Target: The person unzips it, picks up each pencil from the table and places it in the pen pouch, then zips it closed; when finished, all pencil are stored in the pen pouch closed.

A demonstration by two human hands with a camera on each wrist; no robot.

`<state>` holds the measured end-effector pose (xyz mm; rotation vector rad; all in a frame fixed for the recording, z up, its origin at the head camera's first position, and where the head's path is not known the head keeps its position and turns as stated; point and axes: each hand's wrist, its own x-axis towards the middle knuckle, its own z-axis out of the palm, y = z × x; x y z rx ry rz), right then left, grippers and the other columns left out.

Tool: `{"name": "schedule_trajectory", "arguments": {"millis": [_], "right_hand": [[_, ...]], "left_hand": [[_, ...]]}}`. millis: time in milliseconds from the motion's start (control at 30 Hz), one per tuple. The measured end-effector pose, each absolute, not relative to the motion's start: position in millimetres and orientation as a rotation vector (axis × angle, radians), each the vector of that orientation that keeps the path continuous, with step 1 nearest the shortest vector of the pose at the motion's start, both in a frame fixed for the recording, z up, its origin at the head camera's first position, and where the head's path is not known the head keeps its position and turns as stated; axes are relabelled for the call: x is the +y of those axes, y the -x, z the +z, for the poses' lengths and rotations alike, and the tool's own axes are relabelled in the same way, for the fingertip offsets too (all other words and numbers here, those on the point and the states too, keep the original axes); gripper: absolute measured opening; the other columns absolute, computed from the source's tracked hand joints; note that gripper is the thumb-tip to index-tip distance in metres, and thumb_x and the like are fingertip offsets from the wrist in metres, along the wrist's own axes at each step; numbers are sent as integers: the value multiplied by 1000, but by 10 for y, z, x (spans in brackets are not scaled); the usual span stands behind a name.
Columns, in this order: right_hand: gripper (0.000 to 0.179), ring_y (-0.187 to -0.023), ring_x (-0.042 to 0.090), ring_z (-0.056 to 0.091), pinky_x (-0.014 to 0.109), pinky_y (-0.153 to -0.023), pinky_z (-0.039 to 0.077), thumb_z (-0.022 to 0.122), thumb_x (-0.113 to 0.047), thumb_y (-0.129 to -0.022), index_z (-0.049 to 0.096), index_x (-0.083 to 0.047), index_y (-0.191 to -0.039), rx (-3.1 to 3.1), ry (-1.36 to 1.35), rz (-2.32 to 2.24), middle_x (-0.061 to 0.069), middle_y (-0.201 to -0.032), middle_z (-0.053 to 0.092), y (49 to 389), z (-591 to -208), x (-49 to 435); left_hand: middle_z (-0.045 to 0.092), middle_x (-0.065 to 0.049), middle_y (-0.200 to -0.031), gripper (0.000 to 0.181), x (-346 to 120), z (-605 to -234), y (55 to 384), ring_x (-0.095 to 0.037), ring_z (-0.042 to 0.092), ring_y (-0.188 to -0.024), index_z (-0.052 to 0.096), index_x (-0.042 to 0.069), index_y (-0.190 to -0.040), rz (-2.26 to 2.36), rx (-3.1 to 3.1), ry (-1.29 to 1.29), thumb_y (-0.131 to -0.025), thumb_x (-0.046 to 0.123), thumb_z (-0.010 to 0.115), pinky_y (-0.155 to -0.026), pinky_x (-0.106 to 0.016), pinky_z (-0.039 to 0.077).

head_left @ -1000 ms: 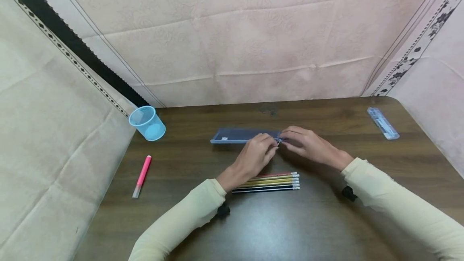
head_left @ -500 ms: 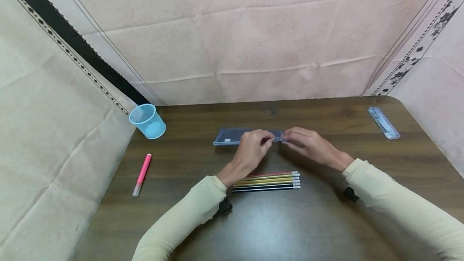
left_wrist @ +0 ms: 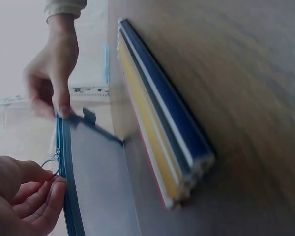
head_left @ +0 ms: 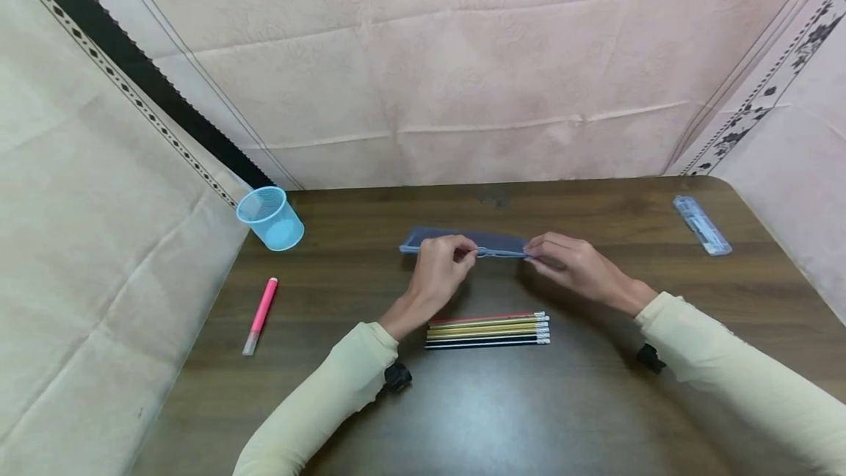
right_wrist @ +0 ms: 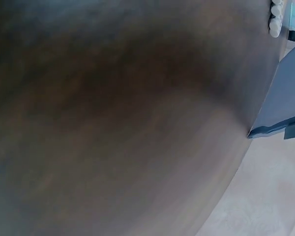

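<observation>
A translucent blue zip pouch (head_left: 499, 241) is held up off the tabletop, its zipper edge on top. My left hand (head_left: 432, 270) pinches the ring-shaped zipper pull (left_wrist: 50, 165) between thumb and fingers. The pouch's right end is gripped by my right hand (head_left: 575, 264), thumb against the zipper edge in the left wrist view. Only a lower corner of the pouch (right_wrist: 280, 93) shows in the right wrist view, without the hand. Nearer to me, a row of several pencils (head_left: 489, 330) in red, gold and dark colours lies on the table.
A light blue cup (head_left: 271, 219) stands at the table's back left. A pink marker (head_left: 261, 314) lies in front of it. At the far right is a flat, clear blue pack (head_left: 703, 226). Cloth (head_left: 423, 79) hangs behind the wooden table (head_left: 502, 410).
My left hand has moved left along the pouch's top edge with the zipper pull, away from my right hand. The right hand keeps its grip and has shifted slightly right.
</observation>
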<state>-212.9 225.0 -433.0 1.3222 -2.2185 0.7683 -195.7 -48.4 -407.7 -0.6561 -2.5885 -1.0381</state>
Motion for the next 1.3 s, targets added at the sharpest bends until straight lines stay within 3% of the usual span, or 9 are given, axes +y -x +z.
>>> {"name": "schedule_trajectory", "arguments": {"millis": [167, 333, 700, 967, 1133, 1300], "right_hand": [[35, -95, 20, 71, 6, -97, 45, 54, -32, -103, 72, -1, -103, -2170, -1313, 775, 7, -104, 73, 2151, -4346, 2320], [43, -96, 18, 70, 3, -96, 43, 50, -39, -103, 72, -3, -103, -2228, -1257, 762, 6, -105, 73, 2125, -4361, 2416], [37, -95, 19, 69, 4, -96, 43, 54, -34, -103, 71, -2, -102, -2155, -1210, 828, 8, -103, 72, 2112, -4350, 2576], [38, -97, 21, 69, 4, -98, 42, 53, -35, -103, 71, -2, -104, -2206, -1202, 831, 8, -106, 72, 2114, -4403, 2566], [40, -95, 23, 70, 4, -98, 42, 52, -36, -103, 71, -1, -103, -2183, -1198, 830, 9, -105, 73, 2120, -4400, 2539], [39, -94, 23, 70, 4, -97, 42, 53, -35, -103, 72, -1, -102, -2160, -1204, 816, 8, -104, 73, 2126, -4392, 2505]], "left_hand": [[77, -6, -84, 6, -630, -4060, 1995, -11, 69, -73, 79, 5, -91, -1062, -2586, 585, -91, 7, 73, -67, -22, 56], [77, -7, -84, 6, -837, -4099, 2001, -11, 66, -70, 79, 5, -92, -1101, -2618, 488, -90, 8, 75, -65, -23, 56], [76, -9, -79, 6, -1307, -3979, 2154, -17, 69, -69, 79, 3, -86, -997, -2618, 286, -88, 6, 74, -65, -32, 58], [78, -10, -89, 10, -1359, -3976, 2114, -16, 67, -73, 80, 4, -97, -920, -2831, 273, -91, 11, 75, -67, -30, 56], [77, -11, -101, 26, -1304, -3881, 2127, -17, 70, -83, 77, 5, -112, -709, -2796, 502, -88, 14, 78, -74, -32, 59], [73, -8, -113, 30, -1134, -3794, 2200, -21, 65, -104, 77, 11, -115, -522, -2735, 898, -88, 23, 79, -88, -35, 57]]}}
